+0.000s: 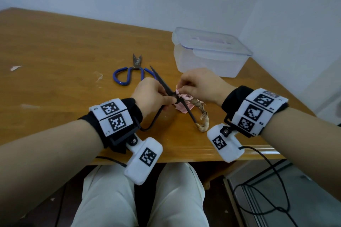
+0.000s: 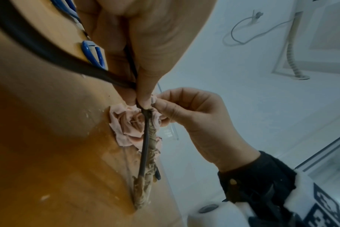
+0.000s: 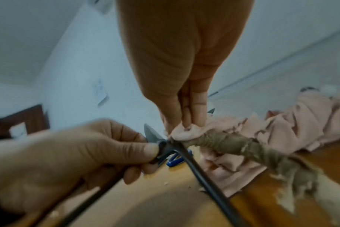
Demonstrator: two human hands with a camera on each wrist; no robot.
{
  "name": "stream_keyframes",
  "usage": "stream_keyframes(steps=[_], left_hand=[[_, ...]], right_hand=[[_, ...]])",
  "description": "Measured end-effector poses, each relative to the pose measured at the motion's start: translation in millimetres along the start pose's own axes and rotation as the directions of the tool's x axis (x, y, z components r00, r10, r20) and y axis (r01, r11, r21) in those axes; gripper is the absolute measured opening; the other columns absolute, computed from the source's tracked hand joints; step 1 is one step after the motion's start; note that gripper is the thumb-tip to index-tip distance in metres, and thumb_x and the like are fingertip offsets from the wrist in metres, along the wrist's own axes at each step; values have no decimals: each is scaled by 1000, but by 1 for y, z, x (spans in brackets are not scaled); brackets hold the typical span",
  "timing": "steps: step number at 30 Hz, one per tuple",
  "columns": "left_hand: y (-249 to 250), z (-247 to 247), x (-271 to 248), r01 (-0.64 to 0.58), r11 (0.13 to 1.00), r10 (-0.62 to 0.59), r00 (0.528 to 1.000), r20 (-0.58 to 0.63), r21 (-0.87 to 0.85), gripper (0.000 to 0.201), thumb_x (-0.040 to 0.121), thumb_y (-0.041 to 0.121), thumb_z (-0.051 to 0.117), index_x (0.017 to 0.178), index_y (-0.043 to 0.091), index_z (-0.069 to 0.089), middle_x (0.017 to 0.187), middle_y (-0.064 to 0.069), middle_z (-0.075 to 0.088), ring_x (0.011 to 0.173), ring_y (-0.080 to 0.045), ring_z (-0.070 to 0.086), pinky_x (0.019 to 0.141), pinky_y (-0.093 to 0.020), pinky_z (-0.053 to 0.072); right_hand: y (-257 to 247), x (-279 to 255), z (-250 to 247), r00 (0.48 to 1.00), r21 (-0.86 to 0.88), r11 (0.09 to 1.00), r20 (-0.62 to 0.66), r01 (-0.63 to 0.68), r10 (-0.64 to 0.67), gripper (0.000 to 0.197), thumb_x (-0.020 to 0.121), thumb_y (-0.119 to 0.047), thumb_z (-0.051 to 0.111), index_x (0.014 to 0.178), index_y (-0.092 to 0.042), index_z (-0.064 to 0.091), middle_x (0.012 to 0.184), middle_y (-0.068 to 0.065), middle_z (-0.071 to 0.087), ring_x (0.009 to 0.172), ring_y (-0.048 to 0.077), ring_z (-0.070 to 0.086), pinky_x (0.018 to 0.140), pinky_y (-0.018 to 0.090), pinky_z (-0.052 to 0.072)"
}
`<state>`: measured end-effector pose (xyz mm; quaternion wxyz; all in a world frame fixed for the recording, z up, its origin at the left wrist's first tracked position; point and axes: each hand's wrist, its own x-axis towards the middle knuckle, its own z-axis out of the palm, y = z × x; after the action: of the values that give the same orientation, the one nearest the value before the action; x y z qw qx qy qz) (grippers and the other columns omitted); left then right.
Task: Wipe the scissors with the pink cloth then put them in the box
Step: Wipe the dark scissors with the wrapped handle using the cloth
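Nearest, the left hand (image 1: 151, 96) pinches the black scissors (image 1: 162, 84) at their pivot; one loop handle is bare dark metal, the other wound in frayed tan rag. The right hand (image 1: 200, 86) pinches the crumpled pink cloth (image 1: 181, 97) against the pivot. At 11 o'clock lie blue scissors (image 1: 129, 73); at 1 o'clock the lidded clear plastic box (image 1: 210, 51), on the wood table (image 1: 55, 51).

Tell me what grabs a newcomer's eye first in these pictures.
At the table's near middle, the left hand pinches black scissors at the pivot, one handle wrapped in frayed tan cloth, while the right hand pinches the pink cloth against them. Behind lie blue-handled scissors, blades pointing away. To the far right stands a clear plastic box with its lid on.
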<state>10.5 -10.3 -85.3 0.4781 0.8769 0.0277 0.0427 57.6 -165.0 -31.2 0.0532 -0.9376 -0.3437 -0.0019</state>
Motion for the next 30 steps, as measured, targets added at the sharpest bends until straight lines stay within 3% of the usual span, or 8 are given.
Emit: stream_keyframes(steps=[3,6,10,16,21,24,30], left_hand=[[0,0,-1,4,1000,-4,1000,5,2,24,75,29,80,68,7,75,73,-12,71,76,-30,68,77,-51,54],[1,2,-1,-1,1000,1,1000,2,10,23,76,28,80,67,7,74,70,-12,71,74,-30,68,75,-51,55],[-1,3,-1,-3,1000,3,1000,-4,19,24,77,27,79,68,6,74,69,-12,71,73,-31,68,75,-51,55],[-3,3,0,-1,1000,1,1000,5,25,24,77,28,78,72,5,75,73,-12,72,74,-31,69,76,-51,56],[-2,0,1,-4,1000,4,1000,19,23,22,76,27,79,68,7,75,71,-13,72,74,-32,68,77,-51,55],[1,1,1,-7,999,6,1000,20,42,22,78,27,78,67,8,75,70,-11,72,73,-29,68,77,-50,55],[0,2,-2,-21,998,21,1000,-5,54,26,78,28,78,63,7,73,71,-13,71,74,-31,67,76,-50,54]], right_hand=[[0,-3,-2,1000,122,992,28,-8,5,15,90,-21,63,102,-18,72,103,-4,67,94,9,58,83,24,48],[-4,0,-4,998,42,999,64,1,-4,15,90,-19,62,103,-17,71,99,-4,64,87,6,53,76,20,40],[-9,6,-5,997,-70,997,74,-24,29,15,92,-20,60,103,-18,69,94,-6,60,88,9,53,73,22,38],[-8,9,2,995,-148,984,13,-94,97,17,93,-23,56,107,-17,63,106,1,62,99,18,57,76,25,41],[-6,3,-4,994,84,993,67,-88,82,15,89,-26,65,101,-18,68,89,-9,58,88,8,54,75,21,39],[-8,3,-4,996,82,993,47,-80,77,13,88,-21,65,99,-17,71,86,-9,57,87,7,54,70,18,40],[-16,7,1,998,-31,998,33,-53,54,11,85,-18,63,94,-16,69,90,-4,58,87,15,56,77,29,49]])
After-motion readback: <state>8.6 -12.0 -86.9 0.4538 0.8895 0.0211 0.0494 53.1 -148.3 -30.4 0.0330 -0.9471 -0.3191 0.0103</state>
